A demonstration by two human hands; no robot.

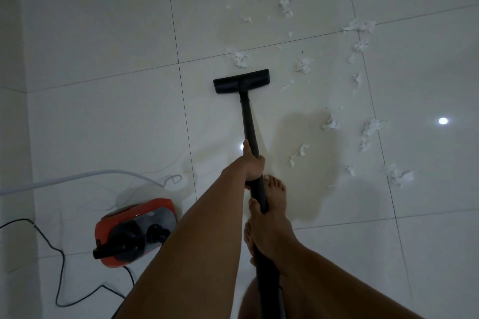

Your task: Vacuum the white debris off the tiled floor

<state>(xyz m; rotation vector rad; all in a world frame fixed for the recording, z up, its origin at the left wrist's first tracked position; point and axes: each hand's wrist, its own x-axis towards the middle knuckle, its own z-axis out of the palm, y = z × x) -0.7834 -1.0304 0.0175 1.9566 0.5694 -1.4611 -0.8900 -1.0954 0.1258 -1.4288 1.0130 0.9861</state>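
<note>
Tiled floor [103, 33] — white debris [239, 57] lies beyond wand [248, 122] in left hand [255, 166], right hand [261, 225].

Glossy tiled floor [103, 33] (mirror-bright); matt black plastic vacuum head [241, 81]; papery debris [239, 57].

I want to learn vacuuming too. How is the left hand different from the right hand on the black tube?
The left hand grips the black tube farther down, nearer the floor head; the right hand grips it higher up, nearer the person. The left hand lays one finger straight along the tube; the right hand looks wrapped fully round it. Both hold the same tube.
</note>
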